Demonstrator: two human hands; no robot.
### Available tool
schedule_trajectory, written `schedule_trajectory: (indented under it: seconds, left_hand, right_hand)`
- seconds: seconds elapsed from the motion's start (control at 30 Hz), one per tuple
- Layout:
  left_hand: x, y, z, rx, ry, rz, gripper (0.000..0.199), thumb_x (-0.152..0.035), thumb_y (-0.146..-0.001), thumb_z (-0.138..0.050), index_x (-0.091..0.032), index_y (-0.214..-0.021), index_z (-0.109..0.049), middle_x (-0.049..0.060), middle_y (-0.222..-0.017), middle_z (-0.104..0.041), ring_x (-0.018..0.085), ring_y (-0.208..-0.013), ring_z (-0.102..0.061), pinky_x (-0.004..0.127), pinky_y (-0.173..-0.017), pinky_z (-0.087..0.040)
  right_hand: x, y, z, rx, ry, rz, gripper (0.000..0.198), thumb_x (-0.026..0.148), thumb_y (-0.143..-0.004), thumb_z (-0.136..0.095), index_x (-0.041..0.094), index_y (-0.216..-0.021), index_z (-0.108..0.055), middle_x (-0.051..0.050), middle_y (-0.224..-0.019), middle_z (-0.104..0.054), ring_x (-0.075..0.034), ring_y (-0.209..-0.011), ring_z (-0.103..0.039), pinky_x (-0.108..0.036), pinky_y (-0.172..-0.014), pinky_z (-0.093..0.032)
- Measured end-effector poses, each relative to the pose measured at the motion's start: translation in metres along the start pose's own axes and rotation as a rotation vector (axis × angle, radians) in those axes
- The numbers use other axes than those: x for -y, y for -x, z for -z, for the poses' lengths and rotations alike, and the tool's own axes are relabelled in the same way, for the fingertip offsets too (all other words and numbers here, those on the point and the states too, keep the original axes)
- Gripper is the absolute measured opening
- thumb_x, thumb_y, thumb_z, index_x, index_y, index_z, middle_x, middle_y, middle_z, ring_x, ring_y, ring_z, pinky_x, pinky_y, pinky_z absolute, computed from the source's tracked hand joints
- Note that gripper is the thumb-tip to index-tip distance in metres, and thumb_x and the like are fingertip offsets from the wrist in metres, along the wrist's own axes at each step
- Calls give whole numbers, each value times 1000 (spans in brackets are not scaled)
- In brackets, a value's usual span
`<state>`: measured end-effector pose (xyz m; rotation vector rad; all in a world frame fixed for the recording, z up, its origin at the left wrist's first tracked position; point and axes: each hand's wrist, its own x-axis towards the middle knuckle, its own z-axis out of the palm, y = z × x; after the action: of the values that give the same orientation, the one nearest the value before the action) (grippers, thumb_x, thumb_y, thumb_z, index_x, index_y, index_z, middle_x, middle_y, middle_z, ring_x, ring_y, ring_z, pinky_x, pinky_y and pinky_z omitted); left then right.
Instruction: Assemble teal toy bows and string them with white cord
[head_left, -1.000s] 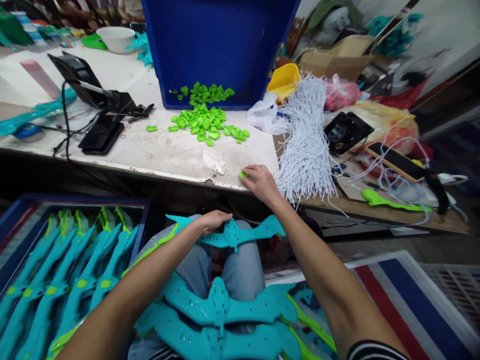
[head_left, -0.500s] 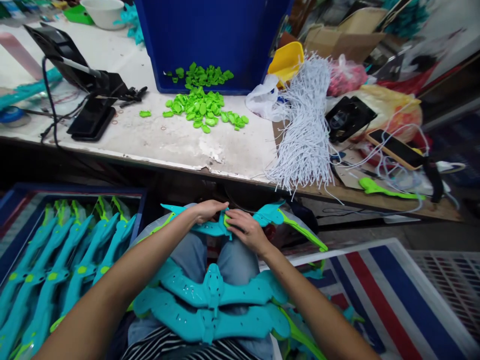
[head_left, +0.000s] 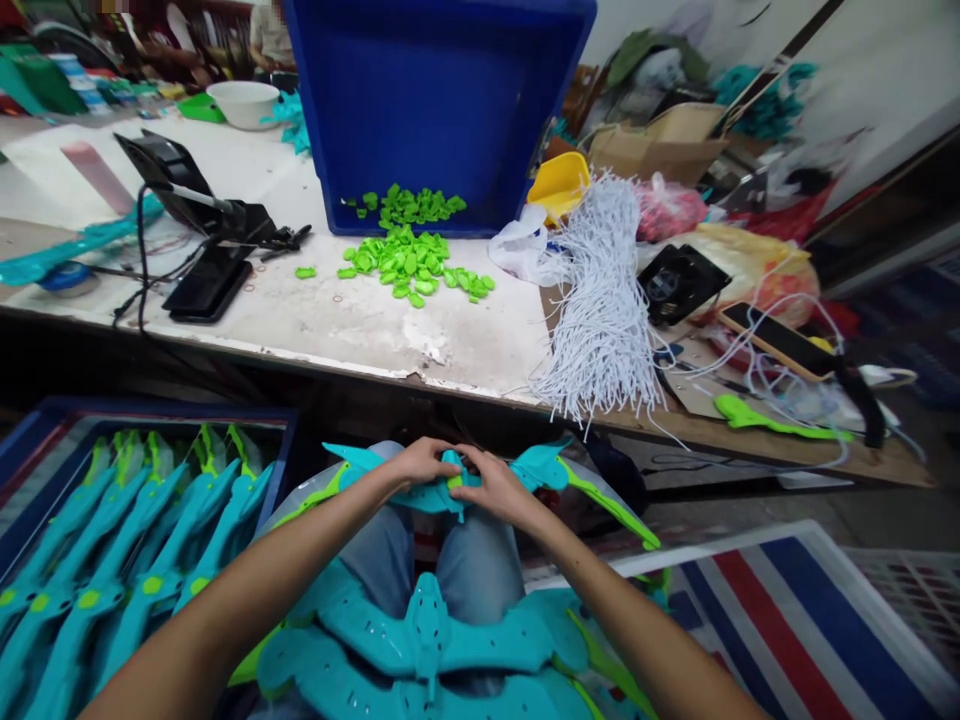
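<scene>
Over my knees lies a turquoise wing-shaped plastic toy part point(head_left: 541, 466) with green outer strips. At its centre my left hand point(head_left: 420, 463) grips it from the left, fingers bent over the middle knob. My right hand point(head_left: 496, 488) closes on the same middle from the right, its thumb against a small green cap point(head_left: 454, 481). The fingers partly hide the cap, so I cannot tell how firmly it sits. Closer to my body, another turquoise wing part point(head_left: 495, 640) rests across my lap, with a similar one point(head_left: 330, 672) nearer still.
Left of me, a blue crate point(head_left: 285, 425) holds several finished-looking wing parts. On the workbench point(head_left: 360, 345) lies a heap of green caps point(head_left: 405, 258) before a tipped blue bin point(head_left: 442, 110). White cords point(head_left: 600, 310) hang over its edge. A striped sheet point(head_left: 780, 620) lies right.
My view has tilted up, so the bench appears lower. My right hand has shifted its fingers to the top of the knob, its thumb now by the green cap. The left hand stays at the centre.
</scene>
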<state>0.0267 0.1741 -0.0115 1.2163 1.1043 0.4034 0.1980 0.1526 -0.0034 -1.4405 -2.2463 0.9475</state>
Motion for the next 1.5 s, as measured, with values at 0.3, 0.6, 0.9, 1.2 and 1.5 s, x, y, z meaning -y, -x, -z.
schedule_trajectory:
  seconds: [0.3,0.6,0.9,1.2,1.5]
  left_hand:
    - [22,23,-38,-335,-758,-459,38,-36,-81,-63,-13,-111,-60,19,-130,-52,31,-121,-48,44,-101,-40]
    - [11,25,-31,-42,-1194,-240,79,-12,-73,-63,-14,-143,-28,26,-150,-22,34,-109,-57,43,-82,-51]
    - [-29,26,17,262,-692,-253,27,-36,-68,-67,-20,-91,-67,3,-78,-65,20,-71,-60,24,-61,-41]
    - [-12,-3,11,332,-277,-3,24,-37,-61,-73,-17,-70,-65,-3,-65,-60,13,-67,-51,21,-61,-37]
    - [-2,-1,7,293,-42,198,61,-75,-54,-65,-15,-63,-62,0,-52,-57,12,-47,-48,25,-49,-38]
  right_hand:
    - [29,-184,120,-524,434,-43,21,16,-87,-52,10,-100,-67,-16,-107,-66,-25,-98,-54,-37,-87,-41]
    - [16,-273,129,-513,486,-10,25,2,-82,-47,12,-91,-67,-15,-92,-68,-26,-100,-54,-41,-91,-38]
    - [-5,-174,103,-344,-174,-70,26,17,-71,-57,12,-91,-71,-5,-76,-70,-16,-61,-61,-29,-59,-51]
    - [-9,-119,101,-373,167,131,23,21,-75,-61,20,-95,-72,-8,-112,-67,-24,-107,-58,-40,-95,-44]
    - [14,-28,64,-296,219,426,23,35,-87,-57,23,-104,-68,-7,-104,-69,-24,-99,-57,-43,-90,-46]
